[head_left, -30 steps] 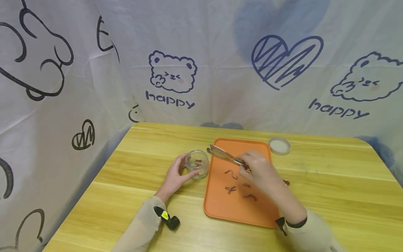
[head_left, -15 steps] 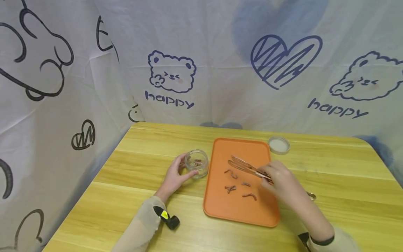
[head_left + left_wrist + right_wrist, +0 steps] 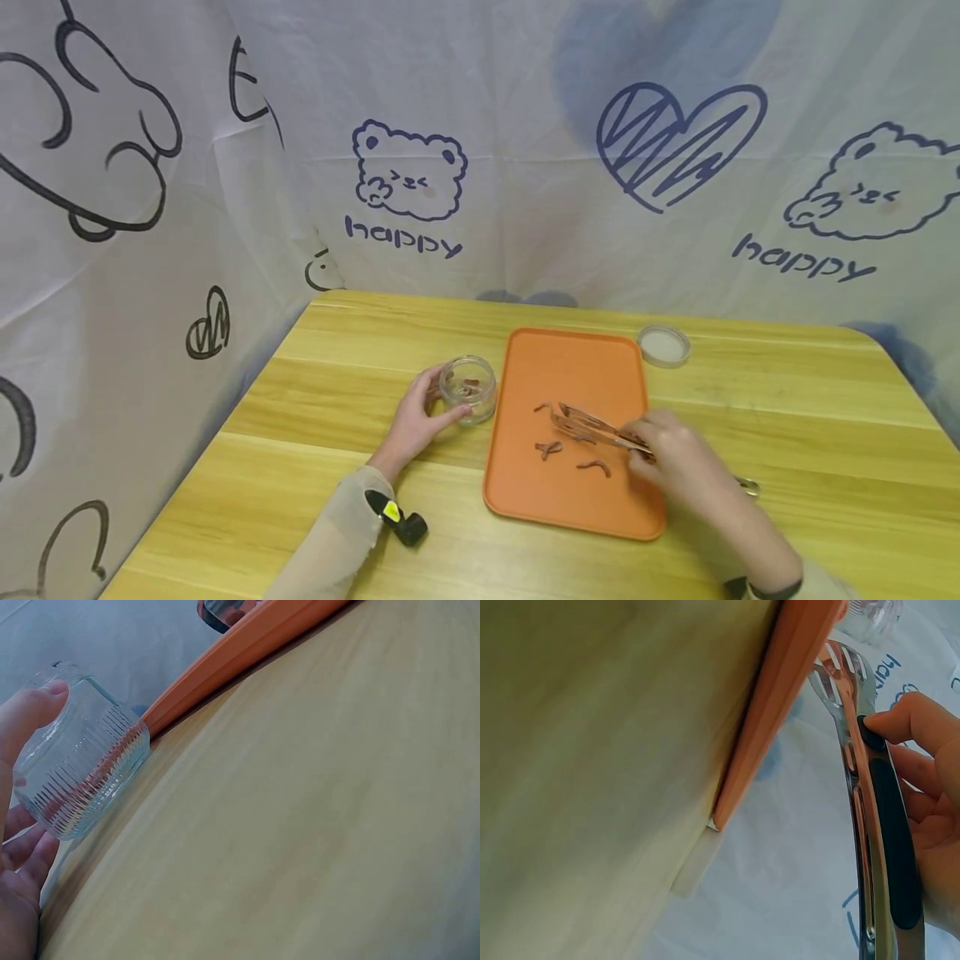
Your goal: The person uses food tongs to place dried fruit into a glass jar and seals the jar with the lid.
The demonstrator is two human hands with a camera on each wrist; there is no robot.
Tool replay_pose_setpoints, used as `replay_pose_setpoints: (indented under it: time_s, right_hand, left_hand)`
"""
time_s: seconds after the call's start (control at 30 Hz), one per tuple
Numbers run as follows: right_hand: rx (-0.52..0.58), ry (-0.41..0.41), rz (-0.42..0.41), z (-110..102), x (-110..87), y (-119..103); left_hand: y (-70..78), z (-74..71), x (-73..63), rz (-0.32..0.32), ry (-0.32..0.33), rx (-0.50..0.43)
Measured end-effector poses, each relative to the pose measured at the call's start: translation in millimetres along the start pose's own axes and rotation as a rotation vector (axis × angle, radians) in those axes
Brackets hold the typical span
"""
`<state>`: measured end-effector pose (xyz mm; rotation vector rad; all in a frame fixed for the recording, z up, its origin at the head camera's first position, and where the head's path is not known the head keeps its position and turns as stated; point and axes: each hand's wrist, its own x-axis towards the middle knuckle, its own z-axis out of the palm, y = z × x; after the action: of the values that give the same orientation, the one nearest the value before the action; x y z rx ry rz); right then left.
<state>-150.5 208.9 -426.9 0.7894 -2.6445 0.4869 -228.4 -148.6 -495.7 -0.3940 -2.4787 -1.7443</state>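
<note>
My left hand (image 3: 415,419) grips a clear glass jar (image 3: 468,392), thumb on the near side and fingers round the far side. A few brown scraps lie inside it. In the left wrist view the ribbed jar (image 3: 86,761) stands beside the tray's edge. Metal tongs (image 3: 609,437) with black grip pads are held in my right hand (image 3: 675,458), thumb on a pad in the right wrist view. Their parted tips are low over the orange tray (image 3: 573,354), overlapping some brown worm-like strips. A crossed brown strip (image 3: 550,450) and a curved brown strip (image 3: 595,467) lie nearer me.
A round clear lid (image 3: 664,347) lies on the wooden table (image 3: 810,417) beyond the tray's far right corner. Behind the table hangs a white printed curtain (image 3: 525,225), with another along the left side.
My right hand has brought the tongs from beside the jar's mouth rightward and back toward me, down over the strips on the tray. My left hand and the jar have stayed put.
</note>
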Motion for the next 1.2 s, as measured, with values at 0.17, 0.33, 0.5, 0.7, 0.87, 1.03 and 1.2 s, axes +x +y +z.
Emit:
replay_pose_setpoints:
  time_s: [0.17, 0.33, 0.5, 0.7, 0.87, 1.03, 1.2]
  right_hand:
    - [0.008, -0.026, 0.012, 2.6, -0.3, 0.8]
    - [0.015, -0.027, 0.013, 1.6, -0.4, 0.9]
    - [0.034, -0.013, 0.014, -0.6, 0.4, -0.3]
    - [0.064, 0.061, -0.027, -5.1, 4.6, -0.7]
    - [0.075, 0.092, -0.040, -11.8, 10.8, -3.0]
    - [0.074, 0.085, 0.000, -16.9, 18.2, -8.8]
    - [0.075, 0.066, 0.019, -21.6, 29.9, -16.3]
  left_hand:
    - [1.2, -0.3, 0.0, -0.008, -0.008, 0.009]
    - [2.6, 0.0, -0.3, -0.008, -0.006, 0.004]
    - [3.2, 0.4, -0.3, 0.001, -0.002, -0.007]
    - [11.0, -0.1, -1.4, 0.012, -0.002, -0.018]
    - [34.7, -3.1, -7.2, 0.015, -0.024, -0.029]
    - [41.9, -4.4, -9.4, 0.003, -0.031, -0.023]
    - [41.0, -4.6, -9.3, -0.005, -0.028, -0.021]
